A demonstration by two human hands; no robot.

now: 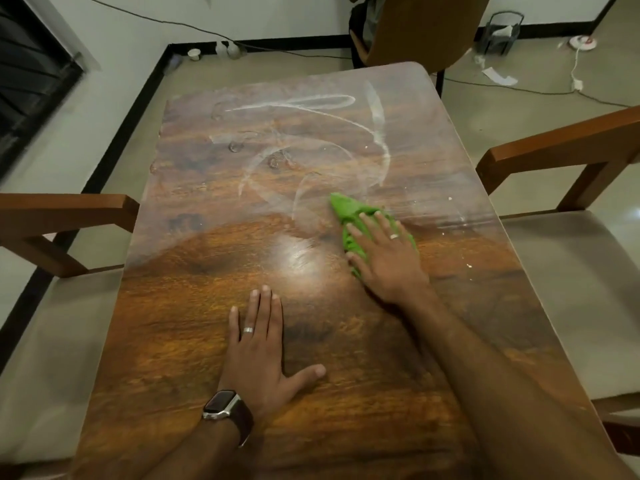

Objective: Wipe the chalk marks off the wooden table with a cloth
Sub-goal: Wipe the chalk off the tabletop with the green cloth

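My right hand lies flat, fingers spread, pressing a crumpled green cloth against the glossy, dark-grained wooden table. The cloth is bunched into a long wedge on the right half of the tabletop, its long axis running away from me and slightly left, its pointed tip aimed at the chalk marks: pale, smeared arcs and loops across the far half. My left hand rests open, palm down on bare wood, holding nothing, a watch on its wrist.

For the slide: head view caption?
Right hand presses green cloth toward chalk swirls; left hand braces on table.
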